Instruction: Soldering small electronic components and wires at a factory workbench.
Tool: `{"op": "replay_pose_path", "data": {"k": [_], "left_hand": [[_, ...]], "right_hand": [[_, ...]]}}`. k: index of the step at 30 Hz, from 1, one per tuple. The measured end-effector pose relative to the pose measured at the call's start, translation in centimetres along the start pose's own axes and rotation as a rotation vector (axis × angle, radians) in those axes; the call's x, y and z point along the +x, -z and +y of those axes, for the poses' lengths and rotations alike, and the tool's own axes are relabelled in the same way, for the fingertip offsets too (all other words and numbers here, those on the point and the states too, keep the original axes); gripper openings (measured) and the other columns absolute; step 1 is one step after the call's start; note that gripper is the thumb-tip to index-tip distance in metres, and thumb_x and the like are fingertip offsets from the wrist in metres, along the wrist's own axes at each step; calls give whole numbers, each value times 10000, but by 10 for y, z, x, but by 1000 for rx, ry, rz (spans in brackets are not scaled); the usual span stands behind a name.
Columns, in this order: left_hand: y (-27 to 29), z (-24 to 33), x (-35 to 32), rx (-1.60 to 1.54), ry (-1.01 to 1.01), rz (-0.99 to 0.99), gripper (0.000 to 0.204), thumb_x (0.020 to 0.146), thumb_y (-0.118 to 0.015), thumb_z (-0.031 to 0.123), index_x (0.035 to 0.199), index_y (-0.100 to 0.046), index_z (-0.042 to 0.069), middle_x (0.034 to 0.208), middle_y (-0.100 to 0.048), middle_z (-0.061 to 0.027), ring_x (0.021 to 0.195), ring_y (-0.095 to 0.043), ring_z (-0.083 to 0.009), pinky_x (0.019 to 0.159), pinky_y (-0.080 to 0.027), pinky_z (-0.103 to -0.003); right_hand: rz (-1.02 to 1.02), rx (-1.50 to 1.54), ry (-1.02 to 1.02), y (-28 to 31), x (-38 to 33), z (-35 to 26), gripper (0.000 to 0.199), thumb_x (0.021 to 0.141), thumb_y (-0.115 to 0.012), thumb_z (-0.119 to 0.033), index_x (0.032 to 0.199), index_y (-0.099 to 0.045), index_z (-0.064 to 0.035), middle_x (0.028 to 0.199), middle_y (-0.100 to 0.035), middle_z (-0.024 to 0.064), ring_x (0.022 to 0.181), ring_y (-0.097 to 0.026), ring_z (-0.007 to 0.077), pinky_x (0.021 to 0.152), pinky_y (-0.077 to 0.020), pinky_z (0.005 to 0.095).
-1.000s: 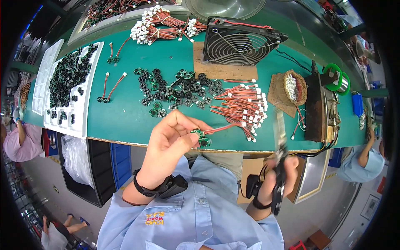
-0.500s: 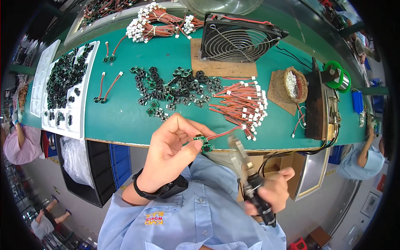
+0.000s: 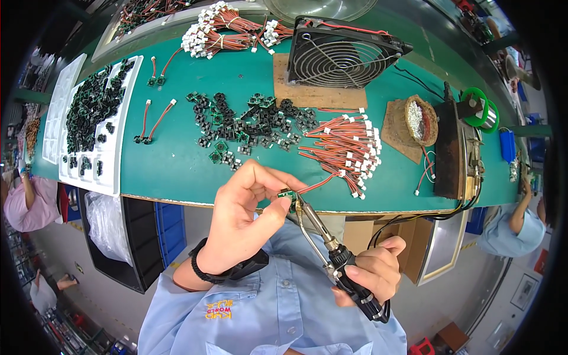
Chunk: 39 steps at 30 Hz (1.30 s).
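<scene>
Between the thumb and fingers of my left hand [image 3: 245,204] is a small green circuit board [image 3: 287,194], held just off the table's front edge. A red wire lead [image 3: 319,184] with a white connector runs from it to the right. My right hand [image 3: 374,273] grips the black handle of a soldering iron [image 3: 316,223], which has a thin metal feed tube alongside. Its tip is at the board; whether it touches is hard to tell. Loose small boards [image 3: 254,124] lie beyond my left hand, beside a heap of red and black wire leads [image 3: 349,145].
A black fan [image 3: 340,58] stands on brown board at the back. On the left is a white tray [image 3: 112,163] of small boards. To the right stand a round tip-cleaning pot [image 3: 431,118], a soldering station [image 3: 452,154] and a green solder spool [image 3: 490,112].
My right hand has swung the soldering iron's tip up and left to the board. My left hand still holds the board in nearly the same place.
</scene>
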<state>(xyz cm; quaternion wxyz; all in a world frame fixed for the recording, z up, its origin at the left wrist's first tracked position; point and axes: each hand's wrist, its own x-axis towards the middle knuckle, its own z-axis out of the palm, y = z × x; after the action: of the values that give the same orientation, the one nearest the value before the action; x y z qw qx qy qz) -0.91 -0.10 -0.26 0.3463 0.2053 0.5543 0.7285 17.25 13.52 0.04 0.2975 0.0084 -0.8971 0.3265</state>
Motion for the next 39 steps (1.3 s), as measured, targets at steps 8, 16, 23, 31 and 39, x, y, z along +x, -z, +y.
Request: {"op": "replay_pose_path", "data": {"k": [8,16,23,31,39], "left_hand": [[-2,0,1,-5,4,14,166,777,-514,-81,880,-453,33,967,-610,-137,919,-575,-158,710,-418,-264],[-3,-1,0,3,5,15,172,775,-513,-86,881,-450,34,969,-611,-137,921,-572,-154,712,-416,-264],[-3,-1,0,19,-13,9,173,774,-517,-82,883,-445,33,974,-612,-137,917,-568,-149,724,-411,-261],[-1,-2,1,59,-56,-3,170,777,-517,-76,884,-442,33,977,-612,-138,921,-563,-145,731,-403,-258],[1,-1,0,52,-72,0,160,788,-523,-64,886,-447,38,985,-610,-146,907,-561,-140,718,-401,-252]], "right_hand": [[8,1,10,-1,0,2,419,604,-740,-328,926,-601,-99,556,-537,5,504,-491,147,677,-284,370],[37,-1,26,-4,-3,4,411,604,-738,-334,913,-607,-95,546,-536,1,502,-493,144,669,-285,367],[34,-4,9,-3,-6,2,413,612,-734,-349,912,-609,-94,538,-531,-5,499,-491,139,667,-285,364],[8,-4,27,0,-7,3,419,628,-726,-361,924,-600,-93,542,-536,-5,496,-488,136,671,-281,362],[-2,-2,36,10,-6,5,430,657,-717,-386,923,-588,-74,513,-517,13,510,-493,135,690,-285,376]]}}
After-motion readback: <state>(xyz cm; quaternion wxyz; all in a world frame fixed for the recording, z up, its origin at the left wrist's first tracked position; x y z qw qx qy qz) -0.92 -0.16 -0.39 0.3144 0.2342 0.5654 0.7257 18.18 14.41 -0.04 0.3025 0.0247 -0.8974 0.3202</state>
